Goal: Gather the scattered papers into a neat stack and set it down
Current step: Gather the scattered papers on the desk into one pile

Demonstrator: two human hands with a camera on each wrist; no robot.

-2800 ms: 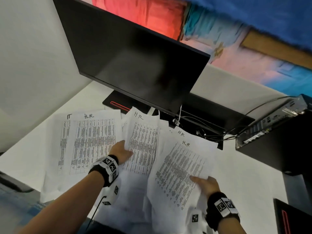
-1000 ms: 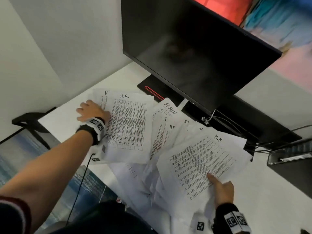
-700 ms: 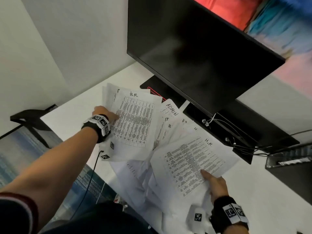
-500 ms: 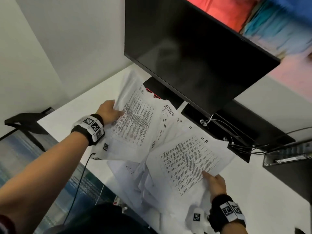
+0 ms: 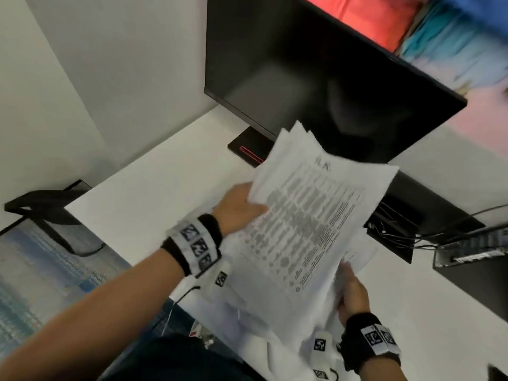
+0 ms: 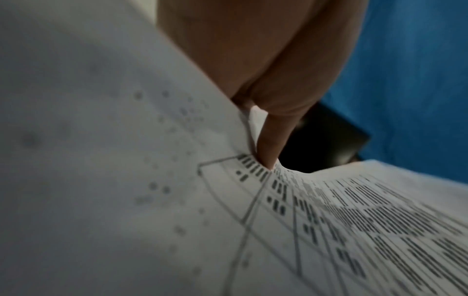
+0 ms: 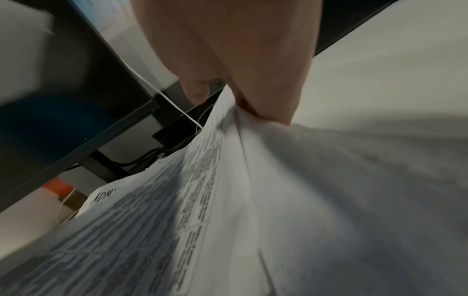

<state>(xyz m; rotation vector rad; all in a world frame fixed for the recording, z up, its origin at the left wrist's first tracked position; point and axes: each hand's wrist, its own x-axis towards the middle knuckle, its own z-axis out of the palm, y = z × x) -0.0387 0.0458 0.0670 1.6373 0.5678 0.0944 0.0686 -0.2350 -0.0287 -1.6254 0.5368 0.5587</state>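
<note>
Held up in front of the black flat monitor [image 5: 316, 86] on a white desk [image 5: 143, 193]: a loose, uneven sheaf of white printed papers [image 5: 310, 224], top sheet covered in dense table text and marked by hand near its upper edge. Gripped on the side away from the monitor's right end by the left hand [image 5: 236, 210], thumb on the printed face, fingers tucked beneath; seen from the left wrist, a thumb [image 6: 271, 144] pressing into the sheet's edge and denting it. Pinched at the lower corner by the right hand [image 5: 353, 295], its thumb and fingers [image 7: 266, 96] closed on the folded edges of several sheets, one lettered "ADM". Fanned and misaligned, with corners poking toward the monitor's lower edge and lower sheets sagging toward the desk's near edge. Worn on both wrists, black bands with white square-patterned tags [image 5: 196, 243]. Beneath the monitor, a black stand base with a red stripe [image 5: 248, 152]; to the monitor's right, a tangle of black cables [image 5: 398, 229] and a dark box [image 5: 472, 254]. Behind the monitor, a blurred red and blue painted wall [image 5: 428, 37].
</note>
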